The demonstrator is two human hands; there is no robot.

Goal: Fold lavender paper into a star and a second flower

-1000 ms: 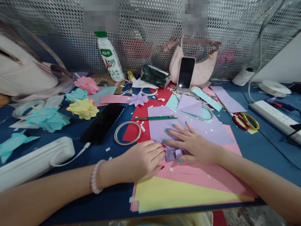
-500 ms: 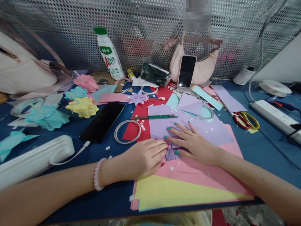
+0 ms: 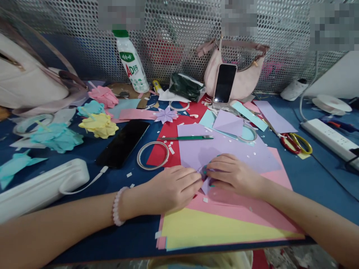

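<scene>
A small folded piece of purple paper [image 3: 206, 185] lies between my two hands, mostly covered by fingers. My left hand [image 3: 175, 186], with a pink bead bracelet [image 3: 116, 206] at the wrist, closes its fingertips on the left side of it. From the right, my right hand [image 3: 235, 175] pinches it with bent fingers. Beneath are a larger purple sheet [image 3: 193, 151] and pink and yellow sheets [image 3: 213, 228]. Just beyond the hands lies a green craft knife [image 3: 193, 138]. A roll of tape [image 3: 139, 158] rests to the left of it.
Left are a black phone [image 3: 123, 144], a white power bank-like block [image 3: 45, 186] and several paper flowers [image 3: 98, 125]. A purple paper star [image 3: 166, 114], a white bottle [image 3: 131, 63] and a pink handbag [image 3: 246, 76] stand behind. Scissors [image 3: 295, 144] and a power strip [image 3: 331, 140] lie right.
My right hand's fingers, spread flat over the folded purple paper before, have drawn in and bent around it. A corner of the paper is now lifted. My left hand stays nearly in place.
</scene>
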